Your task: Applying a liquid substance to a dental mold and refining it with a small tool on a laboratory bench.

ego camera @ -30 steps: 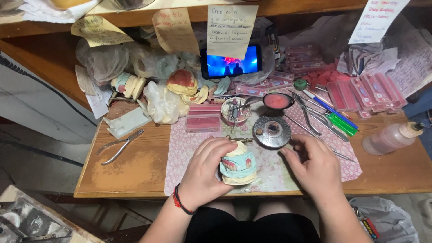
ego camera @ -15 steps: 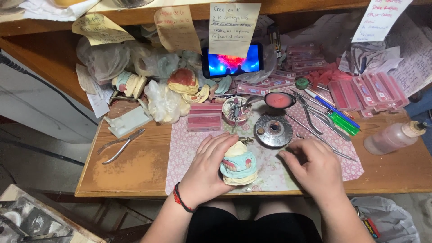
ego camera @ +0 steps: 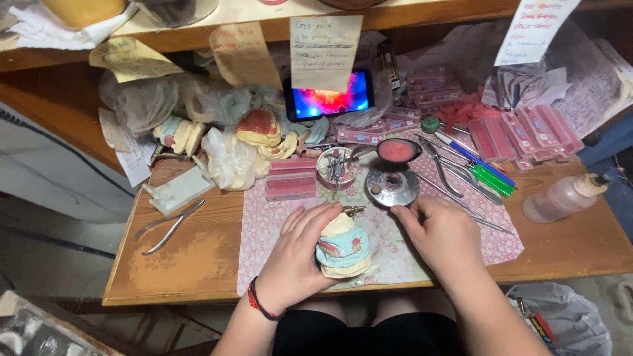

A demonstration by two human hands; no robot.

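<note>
hands work near the desk's (ego camera: 198, 264) front edge, on a pink cloth (ego camera: 277, 217). left hand (ego camera: 295, 256) curls around a dental cast (ego camera: 343, 249), fingers pressed to its side, holding it upright just in from the front edge. right hand (ego camera: 440, 234) rests knuckles up beside it, fingertips drawn together; whether they pinch anything, cannot tell. a round metal dish (ego camera: 392, 186) sits just beyond. pliers (ego camera: 168, 226) lie toward the left edge.

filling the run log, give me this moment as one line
left hand: grips dental model on mat | right hand: empty, fingertips by round metal dish | pliers: idle, far left
</note>
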